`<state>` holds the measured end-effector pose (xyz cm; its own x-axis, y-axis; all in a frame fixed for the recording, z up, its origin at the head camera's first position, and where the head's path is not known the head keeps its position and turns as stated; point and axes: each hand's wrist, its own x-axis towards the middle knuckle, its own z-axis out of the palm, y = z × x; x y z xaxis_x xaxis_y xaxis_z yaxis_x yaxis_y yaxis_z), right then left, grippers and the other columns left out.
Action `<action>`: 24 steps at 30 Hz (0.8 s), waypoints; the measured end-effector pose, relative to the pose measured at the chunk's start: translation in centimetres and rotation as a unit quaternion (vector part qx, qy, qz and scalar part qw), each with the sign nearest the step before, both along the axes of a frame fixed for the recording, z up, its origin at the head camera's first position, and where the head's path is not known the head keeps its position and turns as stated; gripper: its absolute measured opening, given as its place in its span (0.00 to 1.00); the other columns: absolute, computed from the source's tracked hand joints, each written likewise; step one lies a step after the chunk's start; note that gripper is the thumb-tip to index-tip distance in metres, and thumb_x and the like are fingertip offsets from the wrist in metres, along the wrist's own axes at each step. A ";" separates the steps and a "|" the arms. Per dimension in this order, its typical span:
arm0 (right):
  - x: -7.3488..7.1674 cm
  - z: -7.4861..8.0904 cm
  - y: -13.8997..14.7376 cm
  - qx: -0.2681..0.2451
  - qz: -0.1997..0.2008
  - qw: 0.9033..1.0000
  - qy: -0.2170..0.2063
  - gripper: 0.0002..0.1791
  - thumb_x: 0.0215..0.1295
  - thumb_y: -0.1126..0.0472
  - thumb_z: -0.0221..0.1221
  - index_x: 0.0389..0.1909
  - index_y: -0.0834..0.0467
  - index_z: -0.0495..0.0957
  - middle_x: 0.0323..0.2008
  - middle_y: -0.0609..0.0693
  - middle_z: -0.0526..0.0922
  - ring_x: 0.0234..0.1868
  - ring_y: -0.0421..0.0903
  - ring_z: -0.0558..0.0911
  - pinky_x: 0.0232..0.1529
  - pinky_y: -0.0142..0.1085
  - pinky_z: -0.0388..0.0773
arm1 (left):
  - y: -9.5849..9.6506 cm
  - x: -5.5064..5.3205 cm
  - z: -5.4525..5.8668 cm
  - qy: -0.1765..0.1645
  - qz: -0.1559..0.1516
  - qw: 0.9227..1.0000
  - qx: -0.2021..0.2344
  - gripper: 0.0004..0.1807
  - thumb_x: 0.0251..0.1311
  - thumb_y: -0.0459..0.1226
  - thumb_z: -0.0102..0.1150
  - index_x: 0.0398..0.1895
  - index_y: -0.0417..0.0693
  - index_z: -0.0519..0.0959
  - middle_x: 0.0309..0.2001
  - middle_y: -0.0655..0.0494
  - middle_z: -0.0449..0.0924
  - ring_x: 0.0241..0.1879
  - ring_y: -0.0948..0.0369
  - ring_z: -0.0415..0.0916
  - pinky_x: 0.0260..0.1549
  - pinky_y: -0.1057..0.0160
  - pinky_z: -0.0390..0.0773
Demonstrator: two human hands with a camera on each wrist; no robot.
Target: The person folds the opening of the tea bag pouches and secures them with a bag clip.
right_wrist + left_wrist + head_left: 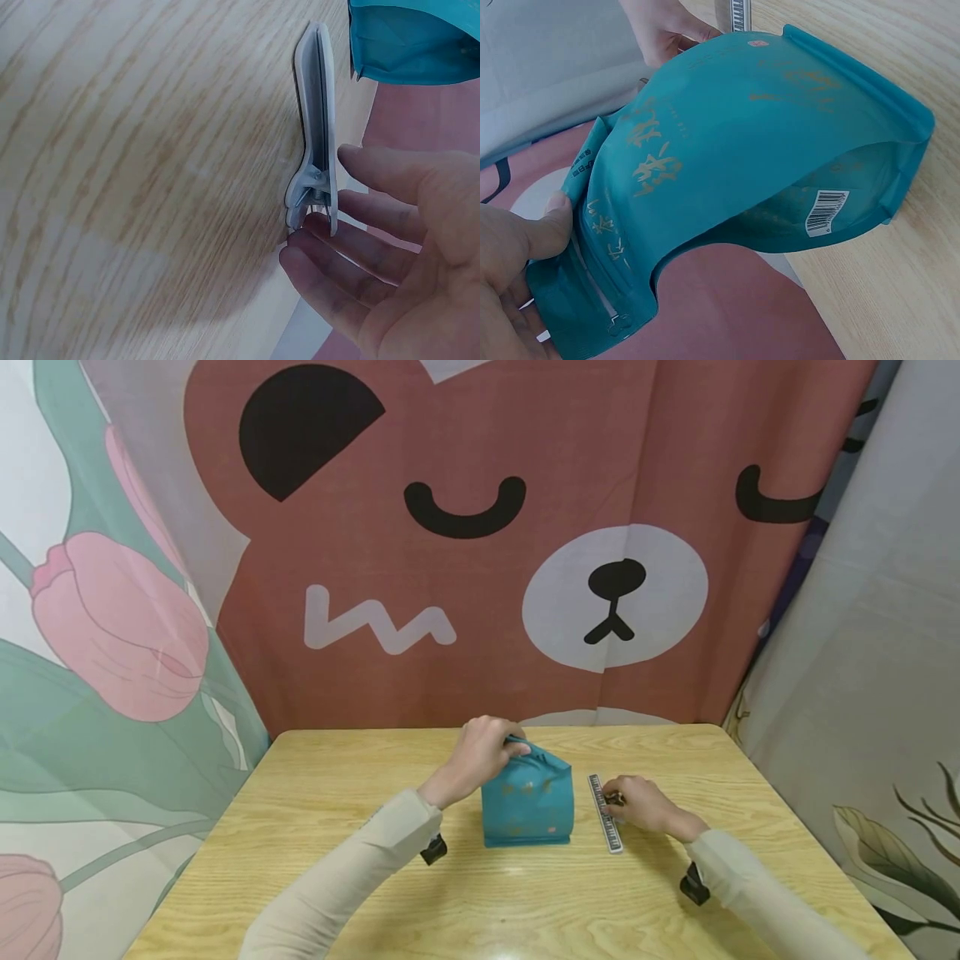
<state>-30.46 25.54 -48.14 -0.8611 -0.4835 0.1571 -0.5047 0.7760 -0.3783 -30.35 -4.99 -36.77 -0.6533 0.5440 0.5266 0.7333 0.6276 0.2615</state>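
An upright teal pouch point(527, 806) with gold lettering stands on the wooden table. My left hand point(480, 752) grips its gathered top, the thumb lying over the folded edge in the left wrist view, where the pouch point(720, 150) bulges below and shows a barcode. To its right lies a long sealing clip point(611, 831) with a piano-key pattern. My right hand point(641, 802) is at the clip's side; in the right wrist view its loosely bent fingers point(352, 251) reach the spring handle of the clip point(315, 112), with the thumb apart.
The light wood table point(360, 860) ends at a hanging cloth point(480, 685) printed with a bear face. Flowered cloths hang at both sides. A black wrist camera point(433, 850) sits under the left sleeve, another camera point(694, 885) under the right.
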 end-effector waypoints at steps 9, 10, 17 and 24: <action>-0.1 -0.2 0.1 -0.005 -0.003 1.000 -0.002 0.09 0.60 0.66 0.68 0.40 0.67 0.84 0.33 0.52 0.84 0.32 0.45 0.80 0.32 0.39 0.78 | 0.1 0.0 0.0 -0.007 0.002 1.000 -0.004 0.08 0.62 0.41 0.66 0.37 0.47 0.89 0.32 0.57 0.86 0.25 0.67 0.77 0.27 0.72 0.74; 0.0 -0.2 0.1 -0.004 -0.005 1.000 -0.002 0.09 0.60 0.66 0.68 0.39 0.67 0.84 0.33 0.52 0.83 0.32 0.44 0.79 0.31 0.38 0.77 | 0.1 0.0 0.0 -0.006 0.003 1.000 -0.004 0.08 0.62 0.41 0.66 0.37 0.47 0.89 0.32 0.57 0.86 0.25 0.67 0.77 0.27 0.72 0.74; 0.0 -0.2 0.3 0.016 -0.009 1.000 0.004 0.11 0.61 0.63 0.68 0.39 0.66 0.84 0.33 0.51 0.80 0.29 0.40 0.74 0.30 0.37 0.75 | 0.0 -0.1 -0.1 -0.001 0.003 1.000 -0.004 0.09 0.61 0.41 0.66 0.37 0.47 0.89 0.31 0.57 0.86 0.24 0.68 0.76 0.27 0.72 0.74; -0.4 -0.4 0.7 0.012 0.003 1.000 0.012 0.11 0.60 0.62 0.69 0.38 0.66 0.84 0.32 0.50 0.80 0.30 0.40 0.76 0.31 0.38 0.77 | 0.1 -0.1 -0.1 -0.002 0.006 1.000 -0.005 0.09 0.61 0.42 0.66 0.36 0.47 0.89 0.32 0.57 0.86 0.25 0.68 0.77 0.27 0.72 0.75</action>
